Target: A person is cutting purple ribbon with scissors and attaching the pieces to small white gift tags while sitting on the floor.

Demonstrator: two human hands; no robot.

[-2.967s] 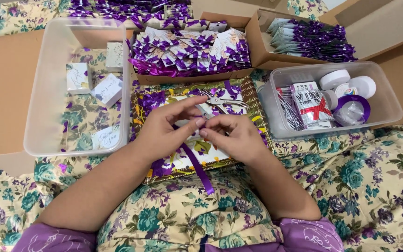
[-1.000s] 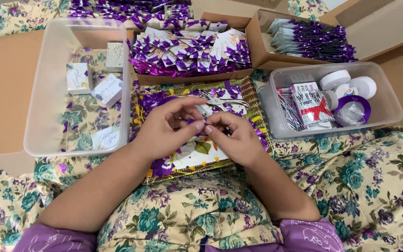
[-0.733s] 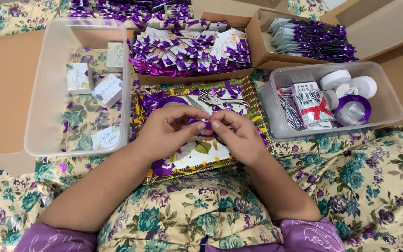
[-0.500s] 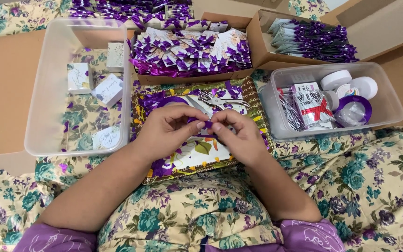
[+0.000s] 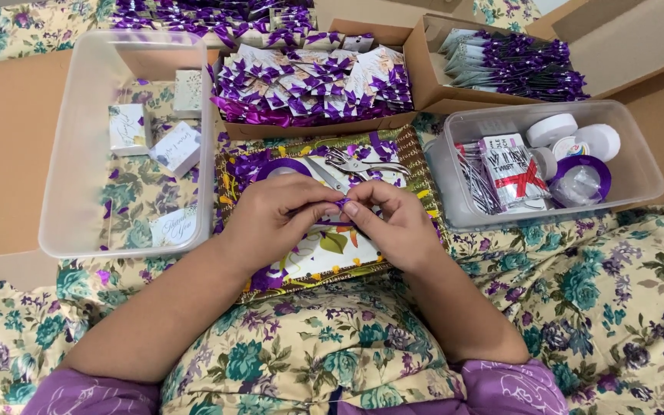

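I see floral fabric (image 5: 309, 361) nearest, over the lap. Left hand (image 5: 274, 219) and right hand (image 5: 393, 223) meet just above it, fingertips pinched together on a small piece of purple ribbon (image 5: 340, 203). Both grips closed tight on it; only a sliver of ribbon shows between the fingers, shiny purple, rest hidden. The hands sit over a patterned tray (image 5: 324, 253) with gold and purple print. On the tray past the hands: a purple ribbon roll (image 5: 282, 167), scissors (image 5: 324, 175), a metal hole punch (image 5: 363, 163). Left, a clear plastic bin (image 5: 71, 223) holding a few small white cards (image 5: 128, 129). Right, another clear tub (image 5: 639, 165) with white tape rolls (image 5: 551, 129), a purple spool (image 5: 579, 177) and a packet of twist ties (image 5: 510, 170). Farther back, a cardboard box (image 5: 309, 124) packed with finished cards tied in purple bows (image 5: 317, 84); a second box (image 5: 432, 84) of the same on the right.
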